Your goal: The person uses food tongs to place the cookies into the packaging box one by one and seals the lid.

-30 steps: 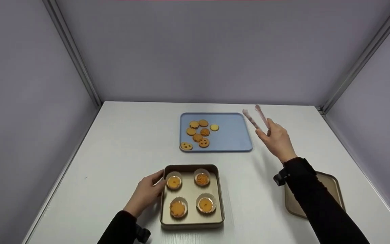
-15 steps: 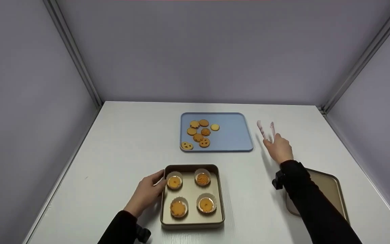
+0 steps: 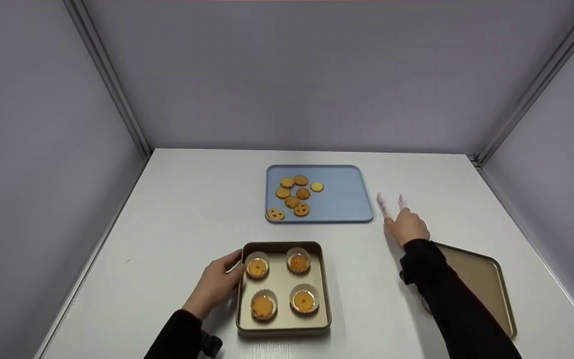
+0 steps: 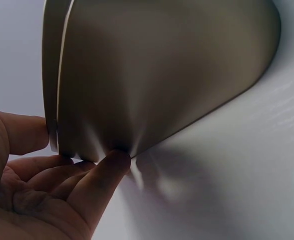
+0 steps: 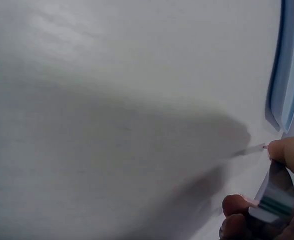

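My left hand (image 3: 215, 285) grips the left wall of a gold-coloured square baking tin (image 3: 283, 329), thumb at the rim and fingers low on the side, as the left wrist view shows. Inside the tin sit several paper cups with cookies, among them a swirl cookie (image 3: 298, 263) at the back right. To the right, my right hand (image 3: 407, 227) holds a pair of pale pink tongs (image 3: 382, 204) low over the table, their two arms spread apart and pointing away from me. Nothing is between the tong tips. In the right wrist view the tongs' bent end (image 5: 277, 200) shows between thumb and fingers.
A blue tray (image 3: 342, 199) with several cookies (image 3: 301, 209) in its left half lies at the back middle. A gold lid-like tray (image 3: 481, 279) lies at the right, partly under my right forearm. Grey walls (image 3: 287, 75) stand around the white table (image 3: 177, 214).
My right hand has come down and back toward me with the tongs, from beside the blue tray's back right corner to near its front right corner. My left hand has stayed on the tin.
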Demonstrator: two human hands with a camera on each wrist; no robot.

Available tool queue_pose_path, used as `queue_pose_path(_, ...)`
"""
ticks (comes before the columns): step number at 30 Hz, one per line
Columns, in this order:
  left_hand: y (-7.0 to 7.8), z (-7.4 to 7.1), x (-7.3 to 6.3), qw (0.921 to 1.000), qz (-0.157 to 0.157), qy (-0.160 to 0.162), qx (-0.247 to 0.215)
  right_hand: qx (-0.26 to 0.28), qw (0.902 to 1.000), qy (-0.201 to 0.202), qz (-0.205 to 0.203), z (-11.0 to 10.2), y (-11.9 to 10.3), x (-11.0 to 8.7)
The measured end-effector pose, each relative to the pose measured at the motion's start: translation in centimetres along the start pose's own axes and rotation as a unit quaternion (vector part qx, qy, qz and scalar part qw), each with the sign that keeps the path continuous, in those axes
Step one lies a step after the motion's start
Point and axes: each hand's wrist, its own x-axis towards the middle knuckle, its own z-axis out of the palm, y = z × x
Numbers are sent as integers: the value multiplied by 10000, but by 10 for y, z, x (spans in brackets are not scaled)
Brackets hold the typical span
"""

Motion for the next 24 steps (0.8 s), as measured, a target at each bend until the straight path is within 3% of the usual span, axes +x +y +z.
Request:
queue_pose_path(5,-1,1,0,10000,-44,12,22,-116,9999,-38,-37,7,4,-1)
queue_pose_path(13,0,1,0,9997,-108,-45,-212,-517,9975,192,-445,14,9,-1)
queue_pose_path(18,1,0,-1,9999,-60,-35,-120,-782,9920,693,-710,9,8,-1)
queue_pose_path(24,2,-1,-3,9999,-29,-30,-95,-620,9849,1297,-966,-6,11,-6)
